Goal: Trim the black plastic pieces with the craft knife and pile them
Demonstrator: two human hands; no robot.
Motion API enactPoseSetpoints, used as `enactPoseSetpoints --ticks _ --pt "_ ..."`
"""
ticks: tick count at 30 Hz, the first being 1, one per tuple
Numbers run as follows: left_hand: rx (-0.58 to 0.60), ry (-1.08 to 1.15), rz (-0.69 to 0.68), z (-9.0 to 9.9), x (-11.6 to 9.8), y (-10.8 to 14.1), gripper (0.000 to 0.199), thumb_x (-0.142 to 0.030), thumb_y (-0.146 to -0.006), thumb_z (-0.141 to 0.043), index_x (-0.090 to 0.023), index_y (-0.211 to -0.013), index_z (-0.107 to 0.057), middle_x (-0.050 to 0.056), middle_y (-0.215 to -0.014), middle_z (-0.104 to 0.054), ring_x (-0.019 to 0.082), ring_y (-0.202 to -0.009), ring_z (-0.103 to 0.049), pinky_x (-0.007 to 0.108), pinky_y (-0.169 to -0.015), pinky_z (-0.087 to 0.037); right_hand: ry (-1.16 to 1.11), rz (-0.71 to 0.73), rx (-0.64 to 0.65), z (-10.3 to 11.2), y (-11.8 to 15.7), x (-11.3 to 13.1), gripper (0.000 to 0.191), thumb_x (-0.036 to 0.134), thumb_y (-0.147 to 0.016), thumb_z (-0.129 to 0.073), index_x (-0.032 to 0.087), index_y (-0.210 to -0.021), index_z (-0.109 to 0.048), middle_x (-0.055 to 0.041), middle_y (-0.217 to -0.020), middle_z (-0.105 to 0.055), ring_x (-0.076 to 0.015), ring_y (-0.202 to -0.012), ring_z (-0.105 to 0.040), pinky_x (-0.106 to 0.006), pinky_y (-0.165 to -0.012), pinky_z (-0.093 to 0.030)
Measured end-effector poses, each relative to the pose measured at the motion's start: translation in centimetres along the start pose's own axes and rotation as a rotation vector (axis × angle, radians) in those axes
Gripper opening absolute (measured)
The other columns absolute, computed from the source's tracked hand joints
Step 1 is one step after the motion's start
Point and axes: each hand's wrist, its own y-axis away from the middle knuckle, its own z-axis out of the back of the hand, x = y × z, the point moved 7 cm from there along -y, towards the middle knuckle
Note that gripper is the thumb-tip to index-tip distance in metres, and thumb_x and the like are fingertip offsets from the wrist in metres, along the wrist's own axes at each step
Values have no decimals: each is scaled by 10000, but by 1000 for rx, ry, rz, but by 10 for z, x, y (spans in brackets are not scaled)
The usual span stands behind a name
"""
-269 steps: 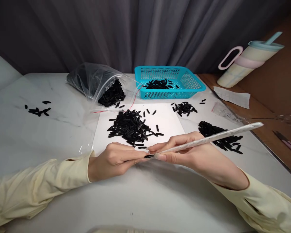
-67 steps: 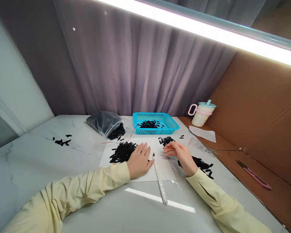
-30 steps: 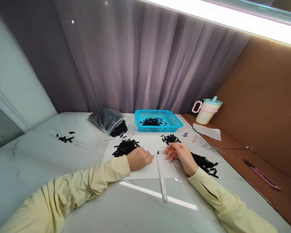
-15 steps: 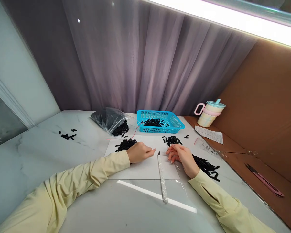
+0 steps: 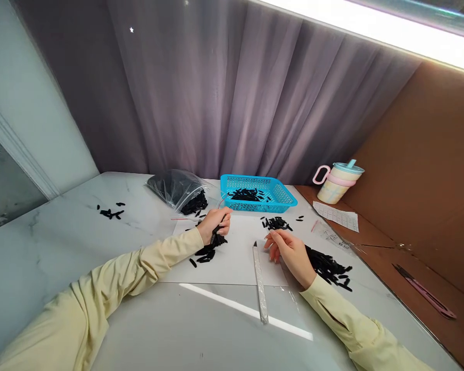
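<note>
My left hand (image 5: 213, 225) is curled above a loose pile of small, long black pieces (image 5: 206, 254) on a white sheet (image 5: 235, 268). A dark piece shows between its bent fingers and palm. Just right of the white-handled, dark-tipped pen-like tool (image 5: 260, 283), my right hand (image 5: 292, 255) is held palm down, its fingers loosely bent and apart. No object shows in it. Another black pile (image 5: 327, 265) lies beside the right wrist, partly hidden by it. A smaller black heap (image 5: 277, 223) sits beyond the right fingertips.
At the back stand a blue perforated basket (image 5: 290, 198) with black pieces inside and a clear bag (image 5: 170, 188) of more. Several black pieces (image 5: 111, 213) lie far left. On the brown ledge are a lidded cup (image 5: 334, 188), a paper strip (image 5: 336, 215) and pink-handled tweezers (image 5: 425, 291).
My left hand has moved up and left, its fingers curling in, and more of the pile beneath shows. My right hand stays nearly in place. The view has shifted slightly.
</note>
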Motion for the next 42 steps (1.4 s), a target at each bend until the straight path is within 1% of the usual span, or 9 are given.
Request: enactPoseSetpoints --ticks 6,17,24,28,31,34,38,40,42 --pt "-23 40 21 -4 10 2 421 -277 -864 -422 -170 -469 -323 -98 -334 -283 23 -234 -245 173 -303 -156 90 45 13 0 1 0 376 504 -799 -475 149 -709 -562 -8 -573 -582 -80 -358 -484 -197 -347 -381" --pt "-52 66 5 -3 6 5 412 -262 -840 -443 -176 -455 -326 -84 -329 -292 21 -226 -243 176 -303 -153 176 67 20 -2 3 3 359 476 -826 -449 162 -687 -555 3 -524 -573 -84 -348 -479 -195 -353 -382" --pt "-48 77 1 -2 7 3 419 -253 -850 -405 -176 -445 -330 -79 -325 -290 27 -213 -251 186 -303 -138 239 107 22 -2 4 4 366 466 -852 -414 162 -703 -554 -10 -551 -596 -91 -352 -493 -202 -359 -386" --pt "-51 88 -11 -3 5 4 405 -236 -846 -410 -175 -452 -338 -78 -322 -301 29 -212 -262 184 -302 -148 312 180 21 -2 6 9 389 462 -878 -365 165 -703 -545 -10 -527 -587 -99 -338 -489 -215 -359 -385" --pt "-47 109 -13 -4 6 5 411 -239 -843 -420 -173 -446 -334 -77 -316 -301 24 -211 -258 181 -301 -136 405 312 7 -5 12 24 376 423 -906 -319 174 -730 -539 5 -483 -552 -98 -348 -477 -222 -420 -397" --pt "-41 148 -1 -5 7 4 403 -248 -837 -432 -171 -453 -337 -79 -318 -306 21 -212 -255 178 -301 -123 539 523 86 -26 21 46 341 378 -907 -330 189 -707 -532 10 -471 -523 -94 -391 -464 -225 -486 -368" --pt "-18 246 56 -4 8 3 375 -252 -822 -446 -176 -476 -321 -93 -327 -289 20 -224 -251 170 -302 -139 713 826 332 -78 32 58 325 379 -873 -394 196 -636 -519 5 -488 -520 -91 -424 -441 -236 -479 -281" --pt "5 315 107 -5 8 3 380 -240 -821 -439 -181 -477 -288 -101 -332 -262 18 -233 -229 165 -307 -170 781 928 370 -99 33 57 331 349 -893 -375 187 -635 -506 1 -498 -524 -90 -430 -435 -245 -477 -249" --pt "36 382 179 -8 10 4 398 -213 -826 -419 -184 -467 -248 -104 -330 -234 16 -241 -195 161 -312 -193 835 990 351 -112 33 55 341 311 -920 -338 175 -647 -490 -6 -505 -534 -95 -435 -439 -255 -475 -226"
